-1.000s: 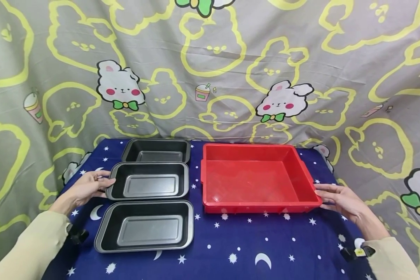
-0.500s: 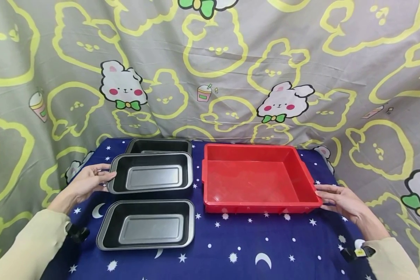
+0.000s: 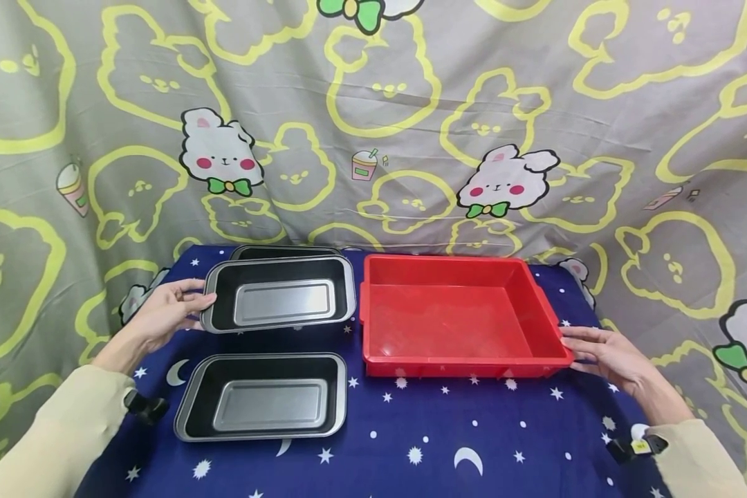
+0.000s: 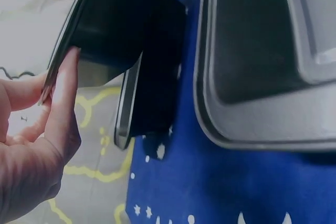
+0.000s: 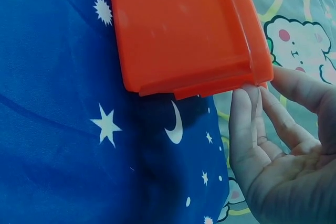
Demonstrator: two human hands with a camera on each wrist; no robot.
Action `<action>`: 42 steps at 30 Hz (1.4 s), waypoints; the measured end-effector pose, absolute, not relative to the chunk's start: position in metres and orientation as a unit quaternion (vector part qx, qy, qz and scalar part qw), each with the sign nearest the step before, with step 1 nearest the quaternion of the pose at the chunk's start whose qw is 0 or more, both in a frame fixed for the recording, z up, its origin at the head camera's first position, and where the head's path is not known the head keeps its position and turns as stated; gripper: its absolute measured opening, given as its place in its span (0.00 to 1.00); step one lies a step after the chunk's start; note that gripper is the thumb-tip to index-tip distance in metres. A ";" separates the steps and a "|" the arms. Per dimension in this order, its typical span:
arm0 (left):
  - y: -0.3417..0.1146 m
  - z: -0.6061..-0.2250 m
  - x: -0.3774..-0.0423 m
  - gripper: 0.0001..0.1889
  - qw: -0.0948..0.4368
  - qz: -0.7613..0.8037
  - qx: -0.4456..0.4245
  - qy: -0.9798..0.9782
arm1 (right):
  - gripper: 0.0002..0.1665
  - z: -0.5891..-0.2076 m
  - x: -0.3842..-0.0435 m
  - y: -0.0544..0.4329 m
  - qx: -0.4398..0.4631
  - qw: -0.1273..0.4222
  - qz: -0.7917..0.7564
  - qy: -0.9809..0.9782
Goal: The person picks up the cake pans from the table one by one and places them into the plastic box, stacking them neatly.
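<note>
My left hand (image 3: 162,315) pinches the left end of a dark metal loaf pan (image 3: 284,302), thumb over the rim and fingers beneath it. This pan is raised and tilted, overlapping a second loaf pan (image 3: 280,253) at the back, of which mostly the far rim shows. In the left wrist view the raised pan (image 4: 107,22) shows its dark outer side, apart from the pan behind it (image 4: 163,66). Nearer the body lies a third loaf pan (image 3: 270,404). At the right, my right hand (image 3: 613,363) holds the rim of a red plastic tray (image 3: 448,318) near its front corner (image 5: 231,77).
A dark blue cloth (image 3: 429,422) with white stars and moons covers the table. Behind it hangs a grey curtain (image 3: 411,145) with yellow outlines and white bunnies. The red tray stands just right of the pans.
My left hand has lifted the middle loaf pan up and away from the body, slightly rightward, so it covers more of the back pan. My right hand and the red tray stay put.
</note>
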State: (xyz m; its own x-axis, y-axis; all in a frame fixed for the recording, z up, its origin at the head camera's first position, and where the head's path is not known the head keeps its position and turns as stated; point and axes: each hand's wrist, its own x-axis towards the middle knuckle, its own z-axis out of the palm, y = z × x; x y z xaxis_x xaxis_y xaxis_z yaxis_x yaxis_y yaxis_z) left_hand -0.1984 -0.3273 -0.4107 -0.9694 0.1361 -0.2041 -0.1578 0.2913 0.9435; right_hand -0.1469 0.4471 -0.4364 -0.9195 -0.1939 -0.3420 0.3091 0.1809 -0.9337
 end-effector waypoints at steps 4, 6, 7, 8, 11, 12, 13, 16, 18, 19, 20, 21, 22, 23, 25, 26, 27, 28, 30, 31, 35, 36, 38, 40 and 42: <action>-0.321 -0.404 -0.200 0.37 0.119 0.598 -0.004 0.793 | 0.22 -0.437 -0.147 0.447 0.042 0.197 -0.642 0.740; -0.317 -0.399 -0.201 0.37 0.119 0.599 -0.005 0.792 | 0.22 -0.438 -0.147 0.447 0.045 0.196 -0.639 0.742; -0.314 -0.397 -0.201 0.37 0.119 0.598 -0.004 0.793 | 0.21 -0.438 -0.146 0.446 0.049 0.196 -0.637 0.744; -0.312 -0.395 -0.201 0.38 0.119 0.596 -0.003 0.794 | 0.21 -0.438 -0.146 0.447 0.051 0.195 -0.635 0.746; -0.303 -0.389 -0.200 0.39 0.119 0.592 -0.001 0.797 | 0.21 -0.439 -0.146 0.447 0.052 0.199 -0.632 0.747; -0.301 -0.387 -0.199 0.39 0.119 0.591 0.000 0.798 | 0.21 -0.439 -0.146 0.447 0.054 0.199 -0.631 0.748; -0.298 -0.386 -0.198 0.39 0.118 0.592 0.002 0.797 | 0.21 -0.439 -0.146 0.447 0.057 0.198 -0.632 0.747; -0.289 -0.382 -0.196 0.38 0.118 0.597 0.005 0.793 | 0.21 -0.438 -0.145 0.447 0.055 0.201 -0.631 0.747; -0.284 -0.380 -0.195 0.37 0.119 0.604 0.006 0.788 | 0.21 -0.438 -0.145 0.447 0.059 0.199 -0.631 0.747; -0.282 -0.380 -0.195 0.37 0.119 0.606 0.007 0.786 | 0.21 -0.437 -0.145 0.446 0.059 0.199 -0.632 0.746; -0.280 -0.379 -0.195 0.37 0.120 0.609 0.008 0.784 | 0.21 -0.437 -0.145 0.446 0.058 0.200 -0.632 0.746; -0.277 -0.379 -0.195 0.37 0.121 0.610 0.009 0.783 | 0.21 -0.437 -0.145 0.446 0.057 0.201 -0.633 0.746; -0.275 -0.378 -0.196 0.37 0.121 0.612 0.011 0.782 | 0.21 -0.437 -0.145 0.446 0.055 0.202 -0.633 0.745; -0.272 -0.378 -0.196 0.37 0.121 0.613 0.012 0.781 | 0.21 -0.437 -0.145 0.446 0.058 0.201 -0.633 0.745; -0.267 -0.377 -0.197 0.37 0.119 0.612 0.014 0.782 | 0.21 -0.437 -0.146 0.446 0.058 0.204 -0.633 0.745; -0.264 -0.377 -0.197 0.37 0.118 0.611 0.014 0.783 | 0.21 -0.438 -0.146 0.446 0.058 0.205 -0.632 0.745; -0.260 -0.377 -0.197 0.37 0.117 0.610 0.015 0.783 | 0.21 -0.438 -0.146 0.447 0.058 0.206 -0.632 0.745; -0.257 -0.377 -0.198 0.37 0.116 0.612 0.016 0.782 | 0.21 -0.439 -0.146 0.447 0.055 0.208 -0.633 0.744; -0.250 -0.377 -0.198 0.37 0.117 0.616 0.016 0.779 | 0.22 -0.439 -0.146 0.447 0.057 0.207 -0.634 0.743; -0.246 -0.376 -0.198 0.36 0.117 0.618 0.016 0.777 | 0.22 -0.440 -0.147 0.447 0.057 0.206 -0.635 0.742; -0.229 -0.374 -0.199 0.36 0.119 0.627 0.018 0.770 | 0.23 -0.441 -0.147 0.449 0.050 0.208 -0.644 0.734; -0.224 -0.373 -0.199 0.35 0.120 0.629 0.017 0.768 | 0.23 -0.441 -0.148 0.449 0.046 0.210 -0.647 0.731; -0.214 -0.372 -0.199 0.34 0.121 0.632 0.012 0.765 | 0.24 -0.441 -0.148 0.450 0.037 0.212 -0.653 0.726; -0.205 -0.371 -0.198 0.33 0.123 0.638 0.005 0.760 | 0.25 -0.441 -0.148 0.451 0.030 0.213 -0.656 0.723; -0.197 -0.371 -0.196 0.33 0.123 0.644 0.001 0.755 | 0.24 -0.439 -0.148 0.451 0.028 0.215 -0.655 0.724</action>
